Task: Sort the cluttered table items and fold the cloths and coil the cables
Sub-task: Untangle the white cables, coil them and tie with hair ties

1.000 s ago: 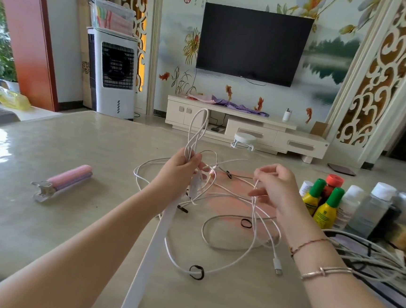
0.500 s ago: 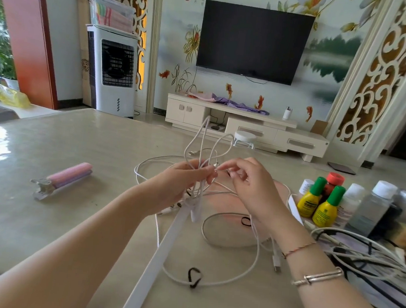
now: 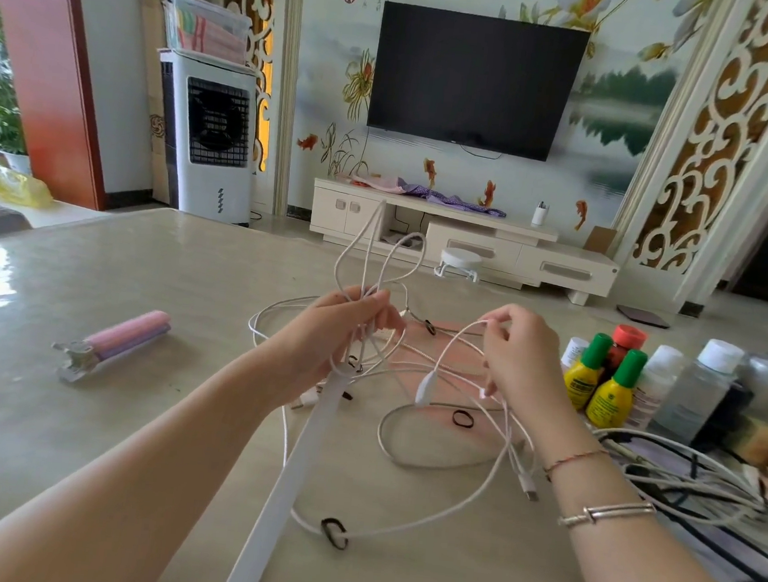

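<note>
A long white cable (image 3: 403, 522) sprawls in loose loops over the beige table (image 3: 82, 427). My left hand (image 3: 341, 333) grips a bunch of its loops, which stick up above my fingers, together with a flat white strip (image 3: 291, 477) that runs down toward me. My right hand (image 3: 520, 354) pinches another strand of the same cable a short way to the right, above an inline white switch (image 3: 425, 387). A USB plug (image 3: 528, 487) lies under my right wrist. Small black hair ties (image 3: 463, 419) lie among the loops.
A pink tool with metal jaws (image 3: 113, 343) lies at the left. Several bottles, two of them yellow with green caps (image 3: 610, 394), stand at the right. Behind my right forearm lies a tangle of black and white cables (image 3: 690, 484). A pink mat (image 3: 437, 355) sits under the loops.
My hands met at the bundle, then my right hand pulled away to the right with a fresh strand. More loops now stand above my left hand.
</note>
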